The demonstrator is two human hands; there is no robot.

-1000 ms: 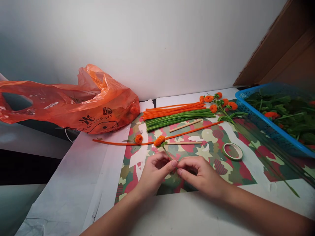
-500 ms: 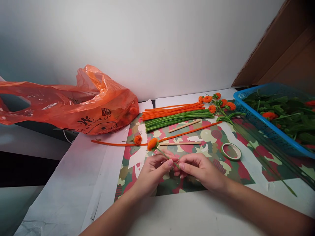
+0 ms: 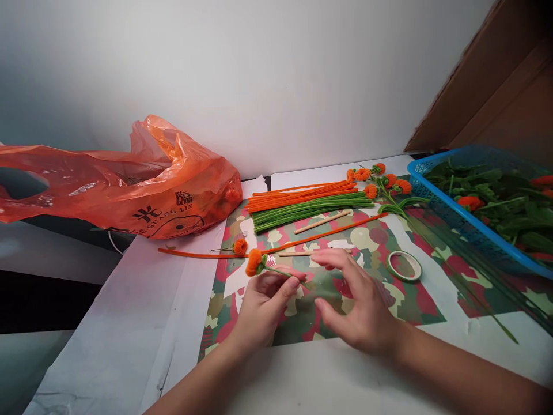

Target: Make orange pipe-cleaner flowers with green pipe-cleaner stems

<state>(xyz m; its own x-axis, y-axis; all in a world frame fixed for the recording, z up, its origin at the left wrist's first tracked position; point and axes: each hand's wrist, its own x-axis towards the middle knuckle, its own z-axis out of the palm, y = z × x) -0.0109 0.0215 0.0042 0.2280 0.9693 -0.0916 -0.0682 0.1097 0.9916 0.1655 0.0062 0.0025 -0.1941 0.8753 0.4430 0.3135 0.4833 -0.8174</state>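
Note:
My left hand pinches the thin green stem of an orange pipe-cleaner flower, whose fuzzy head points up and to the left. My right hand is off the stem, thumb and fingers spread apart with nothing between them. Just beyond the hands lies a wooden stick, partly hidden by my right fingers. A second orange flower head with wire ends rests on a long orange pipe cleaner. To the right of my right hand is a roll of green tape.
Bundles of orange pipe cleaners and green pipe cleaners lie at the back, near another stick. A branch of orange flowers lies beside a blue basket of greenery. An orange plastic bag sits left.
My right hand has let go of the stem and opened, moving slightly right. The flower in my left hand has tipped to the left and lower.

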